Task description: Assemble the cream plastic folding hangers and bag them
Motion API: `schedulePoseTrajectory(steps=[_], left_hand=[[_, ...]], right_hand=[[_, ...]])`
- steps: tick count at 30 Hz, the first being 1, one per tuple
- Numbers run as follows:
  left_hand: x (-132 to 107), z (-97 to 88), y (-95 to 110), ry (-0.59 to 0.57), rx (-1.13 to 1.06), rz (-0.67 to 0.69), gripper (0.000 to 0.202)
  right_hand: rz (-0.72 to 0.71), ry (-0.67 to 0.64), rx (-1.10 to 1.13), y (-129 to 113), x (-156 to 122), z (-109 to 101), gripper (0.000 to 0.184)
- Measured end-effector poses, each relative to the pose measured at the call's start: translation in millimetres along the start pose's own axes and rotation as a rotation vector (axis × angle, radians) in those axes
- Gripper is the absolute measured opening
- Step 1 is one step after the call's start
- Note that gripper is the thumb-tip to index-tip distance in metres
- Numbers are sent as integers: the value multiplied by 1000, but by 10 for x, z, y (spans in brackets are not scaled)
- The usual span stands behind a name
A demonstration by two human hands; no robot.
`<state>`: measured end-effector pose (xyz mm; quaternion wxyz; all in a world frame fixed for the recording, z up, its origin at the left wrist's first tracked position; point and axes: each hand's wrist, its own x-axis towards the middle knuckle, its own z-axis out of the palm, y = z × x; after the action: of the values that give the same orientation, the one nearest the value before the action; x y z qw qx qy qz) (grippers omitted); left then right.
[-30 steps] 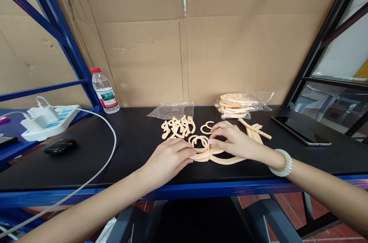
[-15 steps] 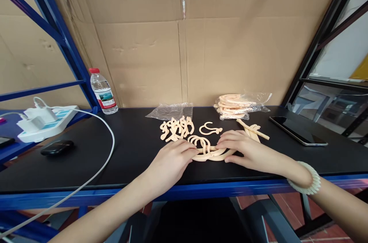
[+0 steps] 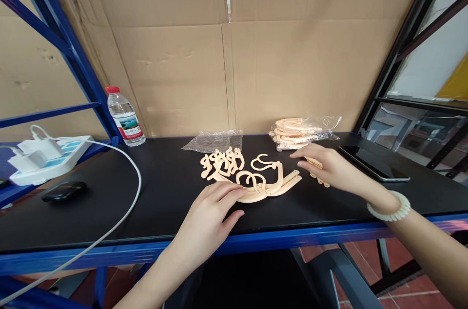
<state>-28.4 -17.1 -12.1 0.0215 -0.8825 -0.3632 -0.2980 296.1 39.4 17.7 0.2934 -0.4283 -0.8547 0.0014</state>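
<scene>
Several beige plastic clothes hangers with curved hooks [image 3: 252, 197] lie in an overlapping stack at the middle of the black table. My left hand [image 3: 208, 214] rests at the stack's left end, fingertips on it and thumb apart. Over the flat beige strips [image 3: 318, 177] to the right hovers my right hand [image 3: 334, 167], fingers stretched out. It covers most of the strips, and whether it touches them I cannot tell. Behind the stack lie a heap of small beige hooks [image 3: 221, 163] and one separate hook [image 3: 261, 165].
At the back are an empty clear bag [image 3: 215, 142] and a bag of beige hanger parts [image 3: 296, 133]. A phone [image 3: 373, 163] lies on the right. A water bottle [image 3: 126, 116], a power strip [image 3: 54, 158], a black mouse-like object [image 3: 64, 191] and a white cable [image 3: 137, 187] occupy the left.
My right hand has left the hanger stack and moved right, over the flat strips. My left hand has stayed at the stack, its thumb now farther from it. The view has shifted slightly.
</scene>
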Motion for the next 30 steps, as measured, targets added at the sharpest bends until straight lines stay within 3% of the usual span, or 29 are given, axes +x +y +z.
schedulePoseTrajectory(steps=[2,6,11,17,24,30], left_hand=[[-31,10,16,34,3,10,33],[-48,10,28,75,-14,4,30],[-19,-20,27,76,-113,-50,26],[-25,-36,32,66,-164,-75,24],[-5,-71,35,75,-244,-102,23],[6,-89,42,77,-321,-130,22]], right_hand=[[128,0,-49,182,73,-82,31],[230,-76,-104,453,225,-159,30],[351,-171,-199,579,318,-25,25],[467,-168,-298,638,333,132,18],[400,-172,-214,538,356,63,14],[222,-177,-36,192,497,49,6]])
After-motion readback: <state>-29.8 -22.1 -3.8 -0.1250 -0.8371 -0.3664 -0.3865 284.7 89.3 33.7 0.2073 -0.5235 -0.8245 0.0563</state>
